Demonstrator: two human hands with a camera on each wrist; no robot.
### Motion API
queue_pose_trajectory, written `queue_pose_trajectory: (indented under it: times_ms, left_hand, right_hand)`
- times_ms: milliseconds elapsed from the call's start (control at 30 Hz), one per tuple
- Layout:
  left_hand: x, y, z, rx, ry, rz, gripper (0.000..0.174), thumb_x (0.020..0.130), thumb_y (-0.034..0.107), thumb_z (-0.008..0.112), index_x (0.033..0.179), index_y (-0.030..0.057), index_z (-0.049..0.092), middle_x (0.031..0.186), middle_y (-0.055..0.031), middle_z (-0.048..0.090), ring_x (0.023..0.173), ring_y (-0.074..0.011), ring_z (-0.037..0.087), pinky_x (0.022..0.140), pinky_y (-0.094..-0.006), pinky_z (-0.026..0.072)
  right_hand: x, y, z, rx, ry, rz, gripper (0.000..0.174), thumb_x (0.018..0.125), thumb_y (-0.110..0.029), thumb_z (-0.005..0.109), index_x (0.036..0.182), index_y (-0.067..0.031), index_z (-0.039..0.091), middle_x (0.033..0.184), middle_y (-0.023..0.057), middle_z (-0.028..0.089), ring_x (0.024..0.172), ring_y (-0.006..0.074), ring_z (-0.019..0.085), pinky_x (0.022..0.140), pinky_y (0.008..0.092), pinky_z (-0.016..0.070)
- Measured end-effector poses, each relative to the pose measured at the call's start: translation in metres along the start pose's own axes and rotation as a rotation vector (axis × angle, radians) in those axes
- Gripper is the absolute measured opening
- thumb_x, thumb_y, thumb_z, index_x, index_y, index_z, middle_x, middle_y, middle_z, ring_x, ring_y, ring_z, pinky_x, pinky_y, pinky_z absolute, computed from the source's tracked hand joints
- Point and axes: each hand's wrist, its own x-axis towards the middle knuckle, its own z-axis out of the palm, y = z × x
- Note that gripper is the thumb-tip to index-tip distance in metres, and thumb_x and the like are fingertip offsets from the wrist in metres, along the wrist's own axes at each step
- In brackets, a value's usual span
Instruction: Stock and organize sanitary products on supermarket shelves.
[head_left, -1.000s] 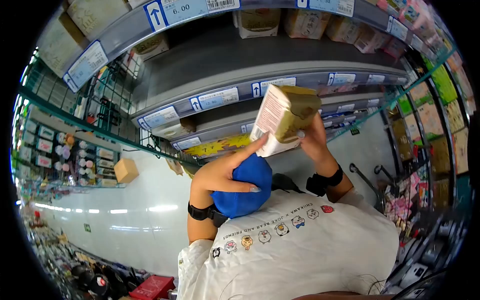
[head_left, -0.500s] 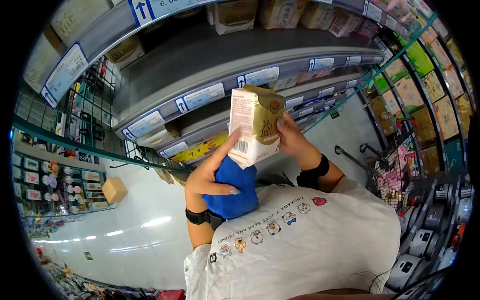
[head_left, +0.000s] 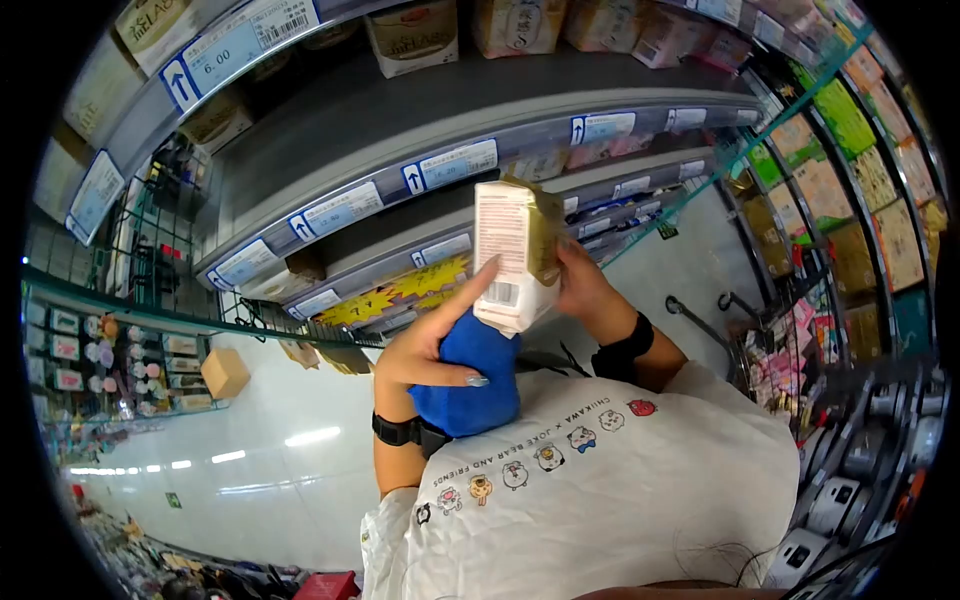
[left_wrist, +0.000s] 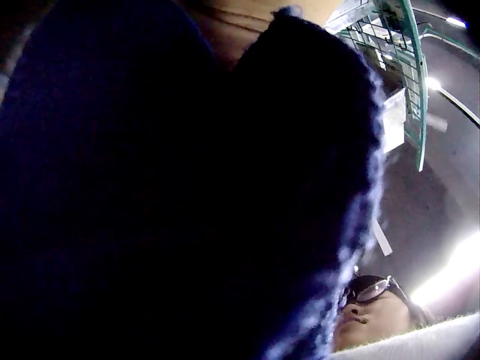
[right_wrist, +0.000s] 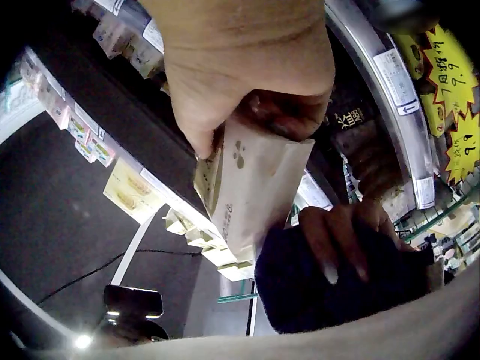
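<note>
1. Two hands are in use. The right hand (head_left: 590, 290) grips the packet (head_left: 505, 235), thumb at its gold face (head_left: 545, 235). The left hand (head_left: 415, 355) holds the blue item (head_left: 465, 385) between thumb and fingers; its index finger also touches the packet's printed side panel (head_left: 500, 240).
2. Change in packet: it leaned over one second ago and now stands close to upright in the head view. Half a second ago the gold face showed its large characters; now it is turned aside and blurred, and the printed side panel faces the head camera.
3. Effect: the small print and barcode (head_left: 500, 292), below the left index fingertip, are presented towards the person, a position suited to inspection.
4. Unchanged: the blue item remains below the packet, against the left palm side, near the shirt (head_left: 600, 480). The shelf labels (head_left: 452, 165) lie beyond the fingers of both hands.
5. Obscured: the small print is unreadable at this size. The left wrist view is mostly filled by dark fabric, probably the blue item, so the left grip cannot be checked there. In the right wrist view, the right fingers curl into shadow at the packet's end, and some fingertips are hidden.
</note>
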Motion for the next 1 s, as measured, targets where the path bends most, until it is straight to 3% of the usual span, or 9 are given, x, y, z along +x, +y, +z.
queue_pose_trajectory:
  times_ms: [167, 233, 433, 733, 1000]
  left_hand:
    - [0.024, -0.004, 0.018, 0.069, -0.002, -0.044, 0.089, 0.065, 0.012, 0.068, 0.142, 0.0061, 0.023, 0.144, -0.0129, 0.028, 0.128, -0.0215, 0.033, 0.104, -0.0291, 0.0237]
    - [0.034, -0.007, 0.023, -0.012, -0.019, -0.123, 0.093, 0.063, 0.012, 0.07, 0.141, 0.0006, 0.02, 0.147, -0.0144, 0.021, 0.134, -0.023, 0.023, 0.108, -0.0304, 0.0156]
    - [0.048, -0.016, 0.035, 0.022, 0.014, -0.157, 0.09, 0.066, 0.01, 0.068, 0.142, 0.0028, 0.021, 0.142, -0.0167, 0.03, 0.129, -0.023, 0.031, 0.105, -0.0311, 0.0217]
    - [0.063, -0.028, 0.04, 0.013, 0.025, -0.104, 0.086, 0.072, 0.006, 0.064, 0.143, 0.0059, 0.017, 0.139, -0.0163, 0.034, 0.124, -0.0216, 0.036, 0.102, -0.0301, 0.0266]
    - [0.074, -0.025, 0.036, -0.004, -0.021, -0.126, 0.085, 0.073, 0.007, 0.064, 0.144, 0.0088, 0.018, 0.145, -0.0164, 0.026, 0.129, -0.0226, 0.031, 0.104, -0.0303, 0.0241]
  right_hand:
    - [-0.017, -0.018, -0.022, -0.136, 0.068, -0.095, 0.063, 0.087, -0.033, 0.056, 0.133, 0.0004, 0.031, 0.13, 0.0149, 0.046, 0.119, 0.0269, 0.046, 0.101, 0.0392, 0.0369]
    - [-0.018, -0.022, -0.044, -0.131, -0.012, -0.115, 0.063, 0.087, -0.032, 0.056, 0.135, 0.0, 0.029, 0.131, 0.0155, 0.044, 0.12, 0.0281, 0.045, 0.102, 0.0409, 0.0358]
    - [-0.017, -0.044, -0.053, -0.148, -0.02, -0.081, 0.069, 0.083, -0.025, 0.062, 0.137, -0.0019, 0.025, 0.134, 0.014, 0.04, 0.122, 0.027, 0.043, 0.102, 0.0398, 0.0358]
    - [-0.011, -0.059, -0.074, -0.244, -0.052, -0.129, 0.066, 0.084, -0.026, 0.061, 0.136, -0.0025, 0.027, 0.133, 0.0115, 0.041, 0.123, 0.0247, 0.042, 0.101, 0.0382, 0.0367]
    - [-0.013, -0.058, -0.084, -0.21, -0.094, -0.177, 0.061, 0.088, -0.025, 0.057, 0.137, -0.0049, 0.027, 0.134, 0.0121, 0.041, 0.122, 0.0252, 0.043, 0.101, 0.0387, 0.0368]
